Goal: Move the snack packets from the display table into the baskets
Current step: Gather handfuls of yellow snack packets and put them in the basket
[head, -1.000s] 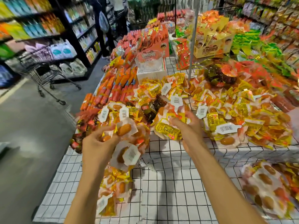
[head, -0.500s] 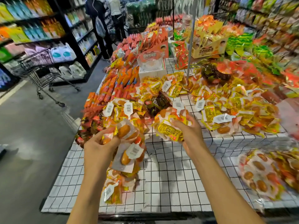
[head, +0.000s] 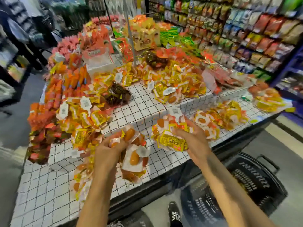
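Note:
My left hand (head: 107,151) grips a bunch of clear snack packets with orange-brown pieces (head: 133,158), hanging over the front of the display table (head: 144,110). My right hand (head: 195,143) grips a bunch of yellow and white snack packets (head: 171,142) near the table's front right edge. More yellow packets (head: 173,81) lie heaped across the checked tabletop. Two black baskets stand on the floor below my right arm, one basket (head: 255,179) to the right and another basket (head: 203,205) nearer my feet.
Orange and red packets (head: 54,99) are stacked along the table's left side. A cardboard box (head: 146,40) and a pole (head: 131,35) stand at the back. Snack shelves (head: 246,30) line the right aisle. My shoe (head: 174,213) is beside the near basket.
Both hands have lifted their bunches of packets off the pile and pulled them back toward the table's front right edge. The view has swung right and down, bringing the black baskets into sight.

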